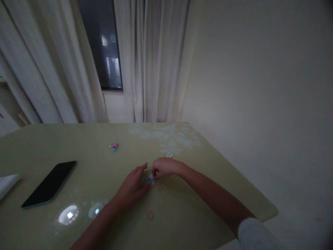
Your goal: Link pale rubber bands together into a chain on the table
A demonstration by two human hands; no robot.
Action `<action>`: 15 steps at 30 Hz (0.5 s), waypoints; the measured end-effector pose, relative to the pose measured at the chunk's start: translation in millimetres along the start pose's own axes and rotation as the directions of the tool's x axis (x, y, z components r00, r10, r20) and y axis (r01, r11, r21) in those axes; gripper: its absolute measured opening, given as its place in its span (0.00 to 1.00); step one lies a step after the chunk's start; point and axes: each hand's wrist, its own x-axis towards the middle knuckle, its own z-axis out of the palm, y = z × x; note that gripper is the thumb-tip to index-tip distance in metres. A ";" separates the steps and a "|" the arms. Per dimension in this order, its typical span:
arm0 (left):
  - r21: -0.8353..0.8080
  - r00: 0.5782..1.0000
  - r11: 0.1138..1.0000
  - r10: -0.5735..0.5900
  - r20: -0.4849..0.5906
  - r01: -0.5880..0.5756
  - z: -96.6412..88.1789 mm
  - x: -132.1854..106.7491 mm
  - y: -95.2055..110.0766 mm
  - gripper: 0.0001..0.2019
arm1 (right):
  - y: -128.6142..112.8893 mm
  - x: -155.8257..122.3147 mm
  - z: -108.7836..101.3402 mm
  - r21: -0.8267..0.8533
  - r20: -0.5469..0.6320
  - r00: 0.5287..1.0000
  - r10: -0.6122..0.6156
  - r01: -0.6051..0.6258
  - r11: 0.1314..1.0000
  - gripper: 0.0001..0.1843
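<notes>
Both hands meet over the middle of a pale green table (78, 146). My left hand (132, 185) rests on the tabletop with its fingers curled toward a small pale object (150, 178). My right hand (163, 167) is closed in a pinch on the same small object, which is too small and dim to name. A faint pink ring (150, 215) lies on the table nearer to me, and another faint ring (159, 188) sits just beside the hands.
A small heap of bright coloured bits (113, 146) lies farther back. A black phone (50, 187) lies face up at the left, with a white thing (6, 184) at the left edge. Curtains (153, 59) and a dark window (101, 41) stand behind; the table's right edge (247, 180) drops to the floor.
</notes>
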 end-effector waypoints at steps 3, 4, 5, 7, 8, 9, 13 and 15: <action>-0.018 1.000 1.000 -0.023 0.014 0.023 -7.0 -0.7 2.5 0.40 | 8.7 -7.1 -0.5 0.100 -0.033 0.998 -0.046 0.049 0.994 0.10; -0.025 1.000 0.999 -0.030 0.003 0.030 -12.0 -0.6 4.7 0.40 | 11.9 -10.8 1.6 0.146 -0.075 0.996 -0.049 0.060 0.987 0.10; -0.032 0.999 0.999 -0.036 -0.016 0.036 -18.4 -0.3 7.8 0.38 | 14.8 -15.3 5.1 0.198 -0.129 0.991 -0.045 0.070 0.978 0.10; -0.044 0.998 0.998 -0.053 -0.042 0.051 -34.0 0.5 17.3 0.30 | 18.9 -25.7 16.4 0.312 -0.248 0.969 -0.013 0.092 0.946 0.11; -0.042 0.997 0.997 -0.067 -0.029 0.066 -42.0 0.8 23.7 0.23 | 19.7 -31.4 23.7 0.367 -0.301 0.953 0.021 0.095 0.925 0.12; -0.033 0.996 0.996 -0.087 0.018 0.088 -49.1 0.9 30.8 0.14 | 19.8 -37.0 31.7 0.411 -0.341 0.937 0.069 0.082 0.908 0.12; 0.000 0.913 0.993 -0.106 0.395 0.116 -58.1 -3.2 57.9 0.09 | 14.7 -52.3 60.9 0.403 -0.326 0.932 0.160 -0.016 0.915 0.11; 0.033 0.869 0.994 -0.107 0.483 0.104 -50.0 -7.5 64.7 0.10 | 11.4 -52.8 70.2 0.322 -0.290 0.946 0.142 -0.043 0.946 0.12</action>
